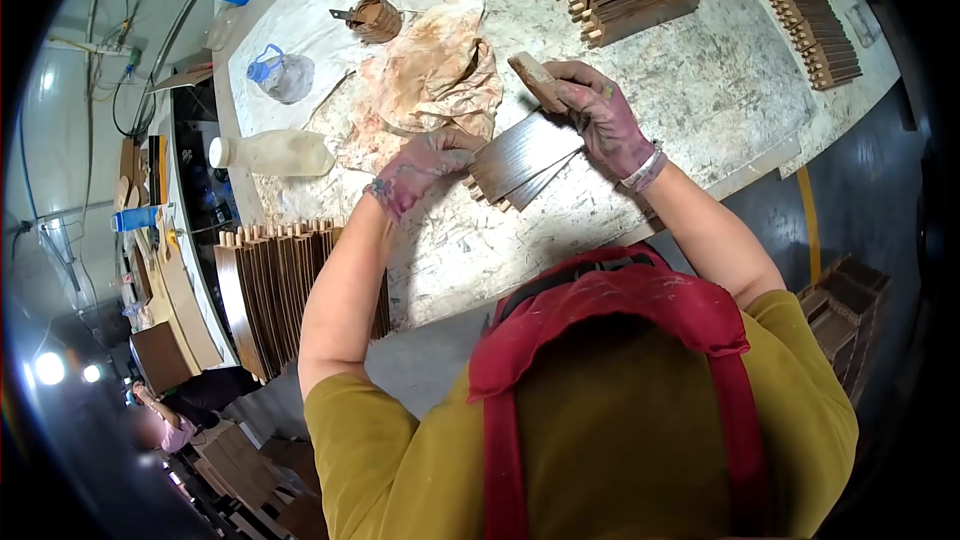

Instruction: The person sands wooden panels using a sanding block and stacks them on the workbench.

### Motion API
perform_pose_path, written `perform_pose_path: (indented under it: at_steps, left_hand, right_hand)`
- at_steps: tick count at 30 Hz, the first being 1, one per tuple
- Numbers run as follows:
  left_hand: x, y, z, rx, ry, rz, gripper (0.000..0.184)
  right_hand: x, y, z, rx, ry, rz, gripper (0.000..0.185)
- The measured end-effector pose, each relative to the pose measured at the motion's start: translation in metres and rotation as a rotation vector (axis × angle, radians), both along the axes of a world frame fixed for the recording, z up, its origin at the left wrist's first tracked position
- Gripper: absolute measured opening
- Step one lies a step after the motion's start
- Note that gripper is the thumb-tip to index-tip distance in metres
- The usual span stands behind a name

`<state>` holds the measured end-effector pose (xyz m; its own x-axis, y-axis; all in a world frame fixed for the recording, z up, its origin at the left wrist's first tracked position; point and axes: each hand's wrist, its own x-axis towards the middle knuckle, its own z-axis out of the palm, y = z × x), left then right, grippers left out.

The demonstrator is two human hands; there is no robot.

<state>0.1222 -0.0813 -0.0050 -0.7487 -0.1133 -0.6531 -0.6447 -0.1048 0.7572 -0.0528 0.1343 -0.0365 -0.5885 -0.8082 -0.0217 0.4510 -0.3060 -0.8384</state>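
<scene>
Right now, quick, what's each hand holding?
Left hand: closed on the end of a dark panel.
Right hand: closed around a small brownish block.

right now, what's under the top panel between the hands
A second panel fans out from under the top panel, above the marked tabletop. The rest is covered, so I can't tell whether others hide there.

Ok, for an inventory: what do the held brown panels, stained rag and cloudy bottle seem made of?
Held brown panels: probably wood or veneer, satin; streaky grain, sheen. Stained rag: matte fabric, fibre unclear; folds. Cloudy bottle: likely plastic, frosted; translucent walls.
</scene>
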Motion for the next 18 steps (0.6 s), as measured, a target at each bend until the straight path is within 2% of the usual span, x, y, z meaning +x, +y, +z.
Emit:
perform_pose_path:
  at_steps: [2,5,8,9,10,12,14,16,18]
  left_hand:
    - [-0.005,0.002,0.006,-0.074,-0.029,-0.043,0.03]
    - [-0.014,-0.003,0.003,-0.368,-0.079,-0.215,0.03]
    - [-0.027,0.007,0.036,-0.606,0.06,0.068,0.026]
    - [-0.026,0.01,0.052,-0.469,0.331,0.263,0.024]
    - [-0.021,-0.001,0.049,-0.504,0.456,0.332,0.025]
    - [-0.013,0.028,0.066,-0.668,0.472,0.348,0.026]
    - [-0.012,0.059,0.054,-0.991,0.378,-0.059,0.049]
    - [-0.015,0.098,0.048,-1.297,0.318,-0.358,0.07]
    - [-0.019,0.098,0.028,-1.259,0.312,-0.414,0.077]
  right_hand:
    - [0.001,0.001,0.004,0.044,0.073,-0.005,0.048]
    - [0.003,0.002,0.005,0.058,0.154,0.012,0.049]
    - [0.004,0.003,0.015,0.027,-0.034,0.012,0.05]
    - [0.001,0.005,0.009,-0.053,-0.065,-0.013,0.043]
    - [-0.002,0.008,0.011,-0.061,-0.099,-0.041,0.043]
    - [-0.008,0.016,0.017,-0.075,-0.166,-0.097,0.042]
    - [-0.015,0.022,0.013,-0.107,-0.205,-0.146,0.04]
    - [-0.022,0.029,0.016,-0.119,-0.228,-0.194,0.038]
    - [-0.021,0.042,0.028,-0.089,-0.197,-0.193,0.037]
